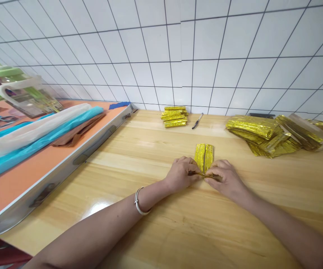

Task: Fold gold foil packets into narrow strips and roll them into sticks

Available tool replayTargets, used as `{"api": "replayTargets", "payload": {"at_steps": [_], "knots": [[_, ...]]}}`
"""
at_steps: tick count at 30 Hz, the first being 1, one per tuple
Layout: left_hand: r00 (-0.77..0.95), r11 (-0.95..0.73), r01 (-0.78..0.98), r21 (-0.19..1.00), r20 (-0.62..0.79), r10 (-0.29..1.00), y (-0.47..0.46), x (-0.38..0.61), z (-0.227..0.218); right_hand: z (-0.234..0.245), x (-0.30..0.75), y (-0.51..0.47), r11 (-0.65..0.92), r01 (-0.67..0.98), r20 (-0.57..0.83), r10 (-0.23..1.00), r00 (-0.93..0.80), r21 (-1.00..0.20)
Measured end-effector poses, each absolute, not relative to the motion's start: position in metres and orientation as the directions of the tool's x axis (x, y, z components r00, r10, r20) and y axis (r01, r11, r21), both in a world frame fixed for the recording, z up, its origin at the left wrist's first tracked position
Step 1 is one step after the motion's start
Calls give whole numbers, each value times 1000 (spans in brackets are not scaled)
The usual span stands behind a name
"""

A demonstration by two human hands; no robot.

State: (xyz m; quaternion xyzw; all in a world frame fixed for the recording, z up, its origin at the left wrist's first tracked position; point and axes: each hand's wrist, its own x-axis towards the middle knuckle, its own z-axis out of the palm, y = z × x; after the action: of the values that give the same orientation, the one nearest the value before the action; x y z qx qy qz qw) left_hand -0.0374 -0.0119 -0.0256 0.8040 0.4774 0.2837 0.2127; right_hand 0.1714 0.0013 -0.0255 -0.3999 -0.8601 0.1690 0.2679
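Note:
A folded piece of gold foil paper lies on the wooden table, its two long flaps meeting along a centre line. My left hand and my right hand both pinch its near end, fingers curled and pressed on the foil. A silver bangle circles my left wrist.
A small stack of folded gold strips and a pen lie by the tiled wall. A loose heap of gold foil sheets sits at the right. At the left, an orange board carries rolled blue and white paper, scissors and a clear jug.

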Motion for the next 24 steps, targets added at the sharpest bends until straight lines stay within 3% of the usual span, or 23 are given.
{"api": "replayTargets", "payload": {"at_steps": [10,24], "knots": [[355,-403,707,581,202,913,-14,-34,-20,-25,167,3,602,634,303,796,-524,-486],[344,-369,741,561,154,926,-15,-30,-16,-19,169,2,575,606,274,809,-520,-550]]}}
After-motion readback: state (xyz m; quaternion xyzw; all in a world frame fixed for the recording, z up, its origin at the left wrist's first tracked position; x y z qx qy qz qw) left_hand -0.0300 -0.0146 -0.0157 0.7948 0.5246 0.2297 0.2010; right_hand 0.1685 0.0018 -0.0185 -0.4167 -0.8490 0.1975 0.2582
